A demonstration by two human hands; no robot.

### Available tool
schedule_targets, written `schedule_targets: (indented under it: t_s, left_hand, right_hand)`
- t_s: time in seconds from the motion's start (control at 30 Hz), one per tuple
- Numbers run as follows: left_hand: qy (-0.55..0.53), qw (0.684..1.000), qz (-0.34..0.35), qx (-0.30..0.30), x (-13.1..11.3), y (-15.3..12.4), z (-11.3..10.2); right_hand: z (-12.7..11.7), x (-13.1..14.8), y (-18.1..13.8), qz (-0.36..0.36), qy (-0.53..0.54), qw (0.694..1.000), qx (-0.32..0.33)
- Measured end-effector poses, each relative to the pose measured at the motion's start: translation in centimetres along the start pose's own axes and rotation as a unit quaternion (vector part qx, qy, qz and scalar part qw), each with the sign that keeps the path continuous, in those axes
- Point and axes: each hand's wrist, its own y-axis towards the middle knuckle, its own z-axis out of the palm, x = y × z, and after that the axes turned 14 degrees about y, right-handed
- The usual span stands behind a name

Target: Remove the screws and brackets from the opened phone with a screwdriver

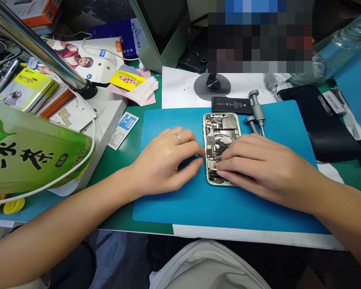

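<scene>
- Pale grey cloth (pixel 207 265) over the person's lap lies nearest, just below the near edge of a green table (pixel 128 150).
- Flat blue rectangular mat (pixel 180 208) covers the table ahead, probably to protect it and keep small parts from sliding.
- Opened phone with a pale green frame and bare circuitry (pixel 210 140) lies right of the mat's middle, insides facing up, where both hands can reach them.
- Left hand (pixel 174 158) is loosely curled and empty, thumb and forefinger apart, at the phone's left edge, perhaps to steady it; contact is hard to confirm.
- Right hand (pixel 258 172) arches over the phone's right side, fingers bunched above its near half; whether they pinch something small cannot be told.
- Black flat battery (pixel 231 105) lies just beyond the phone, apparently out of the hands' way.
- Two grey metal screwdrivers (pixel 258 112) rest beyond the right hand, seemingly for easy reach.
</scene>
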Motion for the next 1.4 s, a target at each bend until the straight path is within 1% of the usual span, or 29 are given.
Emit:
schedule_targets:
  t_s: [0.2,0.5,0.7,0.8,0.9,1.07,1.4]
  left_hand:
    - [-0.001,1.000,0.008,0.001,0.1,0.0,0.1]
    - [0.001,1.000,0.012,0.007,0.2,0.0,0.1]
    - [0.001,1.000,0.020,0.006,0.2,0.0,0.0]
    - [0.004,0.999,0.046,0.006,0.2,-0.1,-0.1]
    - [0.024,0.995,0.095,0.006,0.4,-0.2,-0.2]
    - [0.068,0.984,0.160,0.029,0.6,-0.3,-0.5]
    - [0.085,0.975,0.198,0.043,0.7,-0.1,-0.6]
  right_hand:
    - [0.1,0.1,0.2,-0.017,-0.031,0.999,0.007]
    - [0.2,-0.1,0.0,-0.031,-0.022,0.999,0.010]
    - [-0.1,0.0,0.0,-0.024,-0.022,0.999,0.006]
    - [-0.6,0.0,0.0,-0.013,-0.017,1.000,0.000]
    - [-0.9,0.0,0.1,-0.014,-0.010,1.000,-0.001]
    - [-0.9,-0.1,0.2,-0.013,-0.008,1.000,-0.003]
    - [0.0,-0.5,0.2,0.010,-0.009,1.000,-0.006]
